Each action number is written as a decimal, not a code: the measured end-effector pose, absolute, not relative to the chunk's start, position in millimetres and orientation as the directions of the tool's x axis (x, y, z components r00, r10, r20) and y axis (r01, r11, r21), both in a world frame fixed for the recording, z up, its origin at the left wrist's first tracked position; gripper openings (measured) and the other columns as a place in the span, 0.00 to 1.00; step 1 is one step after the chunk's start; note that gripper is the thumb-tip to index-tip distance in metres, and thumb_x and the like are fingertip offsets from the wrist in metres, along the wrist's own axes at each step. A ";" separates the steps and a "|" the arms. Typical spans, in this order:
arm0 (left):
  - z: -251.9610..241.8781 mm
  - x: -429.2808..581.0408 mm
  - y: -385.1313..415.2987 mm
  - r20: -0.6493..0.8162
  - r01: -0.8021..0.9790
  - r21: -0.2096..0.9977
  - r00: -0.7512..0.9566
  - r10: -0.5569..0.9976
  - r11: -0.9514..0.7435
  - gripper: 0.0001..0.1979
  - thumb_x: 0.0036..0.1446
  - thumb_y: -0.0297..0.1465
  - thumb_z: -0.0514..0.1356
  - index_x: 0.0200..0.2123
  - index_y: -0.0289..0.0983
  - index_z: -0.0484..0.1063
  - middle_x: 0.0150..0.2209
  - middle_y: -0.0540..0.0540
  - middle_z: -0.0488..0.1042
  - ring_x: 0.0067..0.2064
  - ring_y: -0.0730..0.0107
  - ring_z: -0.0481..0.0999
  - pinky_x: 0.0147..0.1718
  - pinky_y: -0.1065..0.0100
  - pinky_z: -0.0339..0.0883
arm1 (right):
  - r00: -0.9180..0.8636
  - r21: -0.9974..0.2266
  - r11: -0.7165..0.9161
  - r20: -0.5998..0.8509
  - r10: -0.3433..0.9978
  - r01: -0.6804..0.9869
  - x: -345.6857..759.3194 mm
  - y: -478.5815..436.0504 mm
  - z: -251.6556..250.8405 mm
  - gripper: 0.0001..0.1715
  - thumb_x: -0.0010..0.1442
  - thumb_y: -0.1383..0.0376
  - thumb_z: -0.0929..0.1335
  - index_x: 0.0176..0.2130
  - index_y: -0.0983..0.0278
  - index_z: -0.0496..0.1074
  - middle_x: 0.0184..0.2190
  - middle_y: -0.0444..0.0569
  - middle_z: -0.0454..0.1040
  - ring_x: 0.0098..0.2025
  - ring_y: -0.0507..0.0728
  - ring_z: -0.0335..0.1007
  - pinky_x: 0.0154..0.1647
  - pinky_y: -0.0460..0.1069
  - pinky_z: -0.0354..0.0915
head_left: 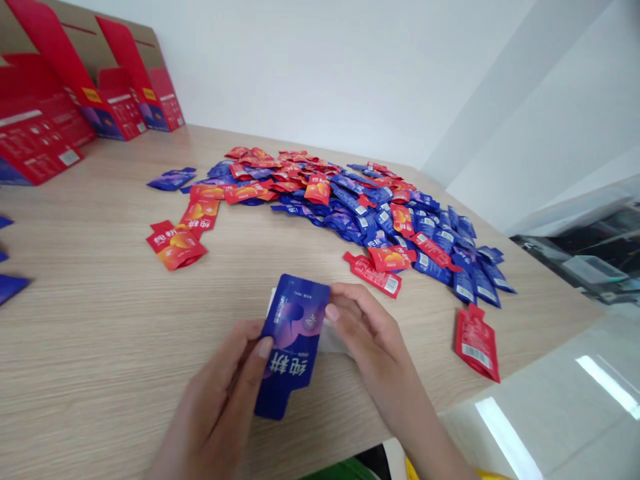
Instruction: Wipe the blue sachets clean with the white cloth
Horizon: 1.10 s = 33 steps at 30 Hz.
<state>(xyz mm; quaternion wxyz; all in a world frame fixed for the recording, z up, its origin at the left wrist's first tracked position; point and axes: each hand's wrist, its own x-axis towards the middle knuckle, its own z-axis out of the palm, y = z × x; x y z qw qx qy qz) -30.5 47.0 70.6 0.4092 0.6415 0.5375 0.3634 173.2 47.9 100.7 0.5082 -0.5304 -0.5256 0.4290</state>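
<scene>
Near the tabletop's (125,333) 6 o'clock edge, the left hand (220,385) clamps its fingers on a blue printed sachet (296,327) near 8 o'clock; the right hand's (371,337) pinch its 2 o'clock corner, apparently bracing it flat.

L hand (237,380) & R hand (373,333) both grip blue pouch (295,330), near side of pile (345,200) (mixed red/orange & blue pouches, on tbl (100,320)). Notched end twd wearer. Whitish item (334,341), mostly hidden, by R hand, near side of pile. Orange-red pouch (177,250) L of pile. Red cartons (117,110) far L of pile. Single red pouch (477,345) R of pile, nearer wearer.
</scene>
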 end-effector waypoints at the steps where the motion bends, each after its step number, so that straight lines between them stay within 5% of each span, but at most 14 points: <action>1: 71.8 -40.5 50.2 0.023 0.427 0.898 0.187 0.982 -0.102 0.19 0.68 0.50 0.55 0.54 0.50 0.75 0.46 0.51 0.84 0.41 0.67 0.83 0.37 0.70 0.80 | 0.078 -0.962 0.089 0.112 0.991 0.257 178.5 45.8 96.6 0.14 0.72 0.58 0.69 0.56 0.54 0.75 0.57 0.48 0.81 0.60 0.61 0.77 0.64 0.59 0.71; 6: 66.0 -85.0 58.6 -0.102 0.647 0.756 0.258 0.961 -0.094 0.22 0.68 0.53 0.53 0.52 0.51 0.79 0.50 0.54 0.85 0.50 0.65 0.84 0.47 0.71 0.79 | -0.144 -0.630 0.251 0.217 0.966 0.735 192.0 37.0 70.8 0.29 0.68 0.63 0.74 0.65 0.56 0.70 0.69 0.53 0.70 0.72 0.66 0.62 0.73 0.67 0.60; 13: 60.7 -66.6 52.7 0.081 0.699 0.632 0.372 0.925 -0.336 0.22 0.71 0.48 0.48 0.50 0.50 0.80 0.47 0.53 0.86 0.47 0.67 0.85 0.47 0.68 0.80 | -0.113 -0.371 0.224 0.298 0.948 0.901 213.2 50.2 62.2 0.22 0.69 0.72 0.66 0.60 0.63 0.75 0.60 0.57 0.77 0.60 0.68 0.74 0.63 0.67 0.70; 19: 57.0 -44.3 38.3 0.387 0.755 0.365 0.409 0.826 -0.545 0.18 0.70 0.40 0.55 0.59 0.48 0.74 0.52 0.49 0.82 0.51 0.64 0.81 0.49 0.61 0.80 | 0.184 -0.466 0.001 0.351 0.918 0.885 238.7 48.8 65.6 0.24 0.70 0.66 0.62 0.60 0.63 0.76 0.58 0.55 0.81 0.57 0.67 0.80 0.58 0.63 0.74; 23: 44.3 -41.1 30.8 0.486 0.719 0.205 0.514 0.707 -0.664 0.20 0.69 0.39 0.56 0.63 0.49 0.71 0.55 0.51 0.81 0.50 0.66 0.80 0.47 0.66 0.78 | 0.342 -0.611 -0.073 0.337 0.877 0.788 230.0 41.8 72.0 0.23 0.71 0.61 0.63 0.59 0.58 0.78 0.53 0.50 0.84 0.48 0.64 0.84 0.48 0.58 0.78; 28: 47.3 -25.2 35.0 0.488 0.739 0.066 0.562 0.668 -0.670 0.25 0.63 0.23 0.52 0.61 0.41 0.73 0.54 0.48 0.82 0.53 0.65 0.79 0.50 0.64 0.77 | 0.314 -0.722 0.052 0.363 0.878 0.689 197.5 29.2 76.2 0.21 0.71 0.63 0.64 0.60 0.52 0.77 0.55 0.42 0.84 0.52 0.59 0.83 0.49 0.51 0.77; 33: 49.9 -24.5 34.7 0.518 0.695 -0.064 0.637 0.571 -0.716 0.20 0.69 0.33 0.53 0.60 0.41 0.73 0.54 0.49 0.83 0.53 0.64 0.81 0.48 0.64 0.79 | 0.235 -0.750 0.138 0.368 0.900 0.646 188.5 26.9 68.1 0.21 0.71 0.67 0.64 0.58 0.53 0.77 0.55 0.42 0.84 0.55 0.55 0.82 0.51 0.47 0.76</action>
